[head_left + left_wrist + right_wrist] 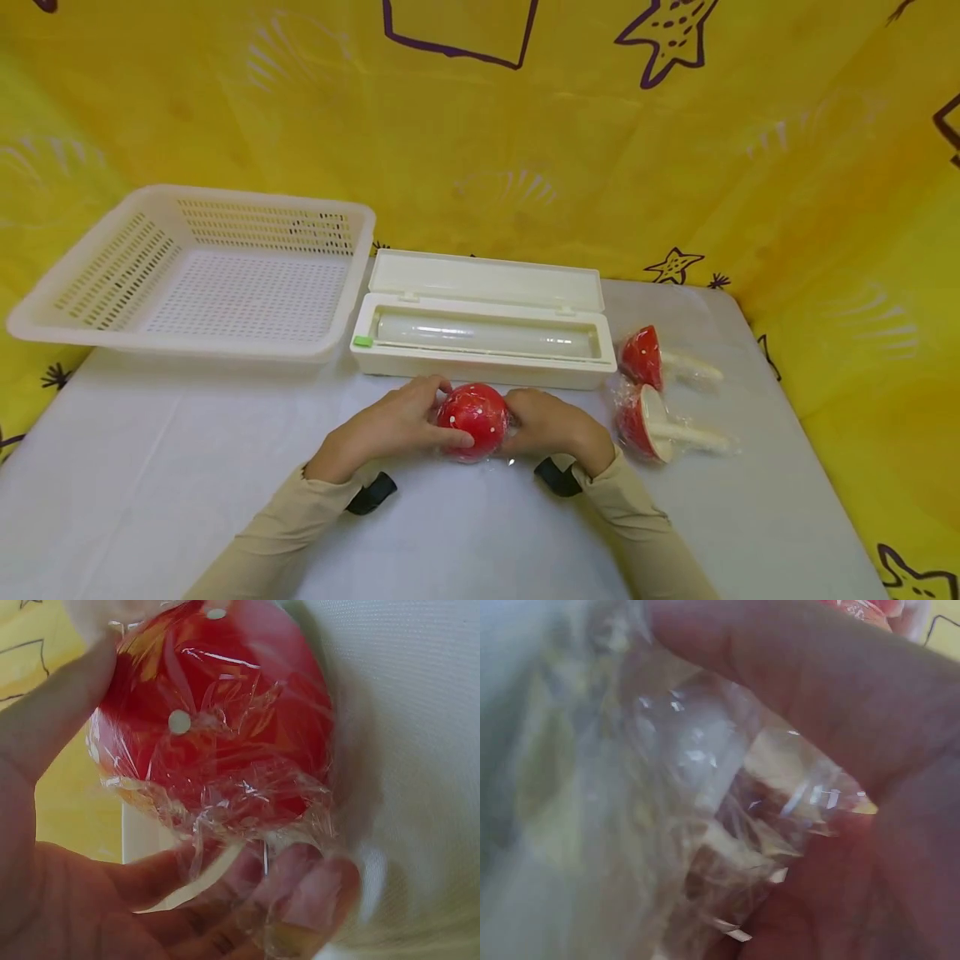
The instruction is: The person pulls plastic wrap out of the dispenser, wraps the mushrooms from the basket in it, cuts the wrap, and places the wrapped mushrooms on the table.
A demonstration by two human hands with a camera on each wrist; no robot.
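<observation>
A red toy mushroom cap (476, 417) with white dots, wrapped in clear cling film, is held between both hands over the table, dome facing up. My left hand (397, 421) grips it from the left, thumb lying on the dome; in the left wrist view its fingers curl beneath, among crumpled cling film (247, 799). From the other side my right hand (547, 423) holds the gathered film, which bunches between thumb and fingers in the right wrist view (735, 817). The underside of the mushroom is hidden in the head view.
Just behind the hands stands a white cling film dispenser (480, 371), lid raised, a roll inside. A white plastic basket (247, 340) is at the back left. Two film-wrapped toy mushrooms, one farther (642, 357) and one nearer (637, 423), lie on the right. Yellow cloth hangs behind.
</observation>
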